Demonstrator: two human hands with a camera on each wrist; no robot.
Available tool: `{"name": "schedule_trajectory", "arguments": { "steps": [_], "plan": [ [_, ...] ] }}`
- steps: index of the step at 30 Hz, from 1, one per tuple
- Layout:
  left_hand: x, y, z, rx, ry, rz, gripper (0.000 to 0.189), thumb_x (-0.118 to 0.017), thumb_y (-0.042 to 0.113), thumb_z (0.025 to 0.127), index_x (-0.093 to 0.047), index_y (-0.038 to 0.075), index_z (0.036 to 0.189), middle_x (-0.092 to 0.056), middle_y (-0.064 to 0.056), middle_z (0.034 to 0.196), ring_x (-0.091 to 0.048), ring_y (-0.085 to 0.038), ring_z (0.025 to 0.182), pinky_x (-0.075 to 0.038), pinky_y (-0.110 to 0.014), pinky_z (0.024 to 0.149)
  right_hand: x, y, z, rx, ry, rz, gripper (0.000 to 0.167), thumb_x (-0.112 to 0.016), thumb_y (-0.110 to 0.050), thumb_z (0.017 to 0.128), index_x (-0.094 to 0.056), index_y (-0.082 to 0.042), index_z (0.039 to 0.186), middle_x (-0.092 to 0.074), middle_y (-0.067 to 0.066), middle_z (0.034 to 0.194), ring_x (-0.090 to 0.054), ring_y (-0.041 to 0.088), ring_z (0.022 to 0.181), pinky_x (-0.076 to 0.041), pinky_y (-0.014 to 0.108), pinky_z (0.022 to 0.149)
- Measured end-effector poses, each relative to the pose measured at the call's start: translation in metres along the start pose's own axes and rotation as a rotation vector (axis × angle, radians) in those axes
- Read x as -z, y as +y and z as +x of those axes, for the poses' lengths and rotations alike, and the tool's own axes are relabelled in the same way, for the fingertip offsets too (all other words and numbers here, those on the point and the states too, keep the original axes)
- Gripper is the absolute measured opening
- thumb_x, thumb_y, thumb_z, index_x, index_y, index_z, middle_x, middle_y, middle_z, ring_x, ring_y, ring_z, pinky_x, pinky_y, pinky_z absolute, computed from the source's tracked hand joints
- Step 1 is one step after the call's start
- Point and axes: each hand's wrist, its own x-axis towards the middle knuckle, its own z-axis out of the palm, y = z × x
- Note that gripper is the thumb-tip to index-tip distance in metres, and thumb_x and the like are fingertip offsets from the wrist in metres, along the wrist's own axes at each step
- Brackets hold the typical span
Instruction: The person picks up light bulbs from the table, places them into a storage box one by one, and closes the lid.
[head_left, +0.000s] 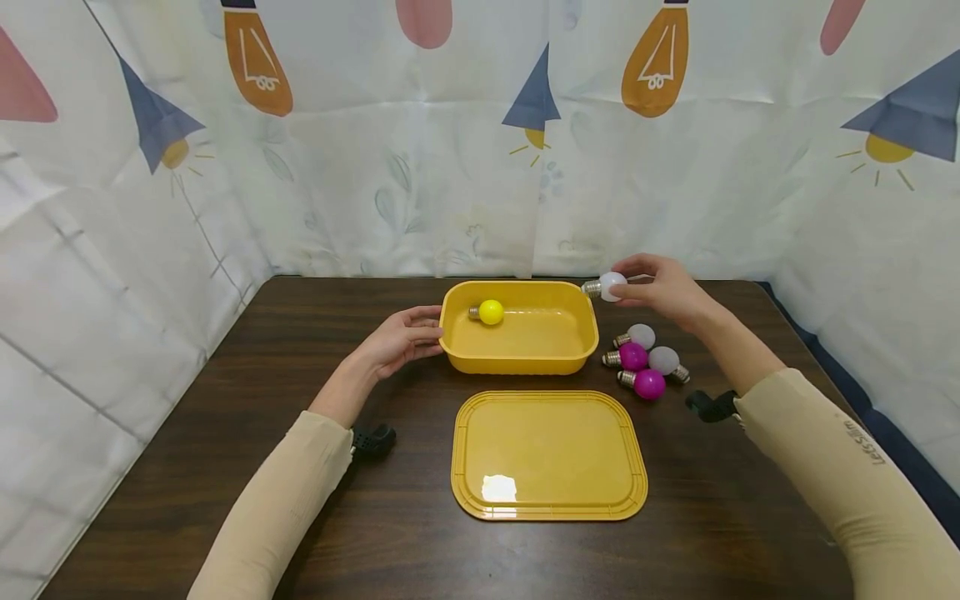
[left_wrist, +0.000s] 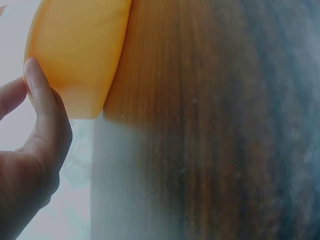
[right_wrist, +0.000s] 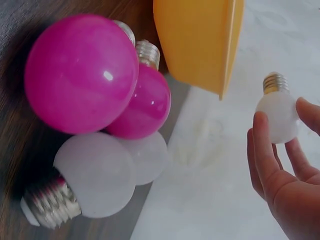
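Bulb (head_left: 613, 287), round and frosted white with a ridged silver screw base, was off the table at the far right corner of the oblong, round-cornered yellow plastic bin (head_left: 517, 365). The right hand (head_left: 660, 292) grasped it between thumb and fingertips by the globe, probably because that broad part was easiest to pinch; the screw base was left free and pointed toward the bin. At the bin's opposite end the left hand (head_left: 408, 340) touched the wall with its fingers extended and relaxed, perhaps to steady it; whether a fingertip hooked the rim, I cannot tell. Inside, toward the left, a round yellow bulb (head_left: 491, 312) lay on its side, well apart from the vacant right end. To the bin's right, two glossy magenta round bulbs (head_left: 648, 384) and two frosted white round bulbs (head_left: 663, 360) lay clustered on the dark wood-grain tabletop (head_left: 390, 525), seemingly so the right hand could reach them easily. A flat yellow rounded-rectangular tray (head_left: 547, 454) sat just in front of the bin, apart from it, and behind everything hung a white lamp-patterned cloth (head_left: 337, 192).
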Motion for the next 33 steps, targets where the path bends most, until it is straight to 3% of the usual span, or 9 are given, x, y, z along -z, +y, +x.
{"name": "schedule_trajectory", "arguments": {
  "steps": [19, 27, 33],
  "plan": [
    [0.0, -0.002, -0.002, 0.003, -0.008, -0.018, 0.061, -0.058, 0.004, 0.105, -0.031, 0.002, 0.159, -0.046, -0.031, 0.146, -0.067, -0.028, 0.109, -0.058, -0.033, 0.092, -0.029, -0.007, 0.016, 0.023, -0.072, -0.006, 0.048, -0.07, -0.012, 0.1, -0.049, 0.008, 0.139, -0.05, 0.026, 0.14, -0.056, 0.039, 0.125, -0.06, 0.033, 0.088],
    [0.0, 0.0, -0.001, 0.008, -0.011, -0.018, 0.06, -0.058, 0.004, 0.105, -0.032, 0.003, 0.159, -0.046, -0.031, 0.145, -0.068, -0.026, 0.106, -0.058, -0.033, 0.092, -0.041, -0.005, 0.024, 0.013, -0.094, 0.006, 0.047, -0.07, -0.012, 0.099, -0.05, 0.008, 0.136, -0.052, 0.026, 0.139, -0.059, 0.038, 0.117, -0.052, 0.054, 0.1],
    [0.0, 0.001, -0.001, 0.008, -0.012, -0.016, 0.06, -0.058, 0.004, 0.105, -0.031, 0.003, 0.159, -0.045, -0.031, 0.146, -0.068, -0.026, 0.106, -0.058, -0.033, 0.092, -0.051, -0.004, 0.029, 0.017, -0.121, 0.035, 0.046, -0.071, -0.012, 0.099, -0.05, 0.008, 0.135, -0.053, 0.025, 0.138, -0.061, 0.038, 0.116, -0.05, 0.057, 0.101]
  ]
}}
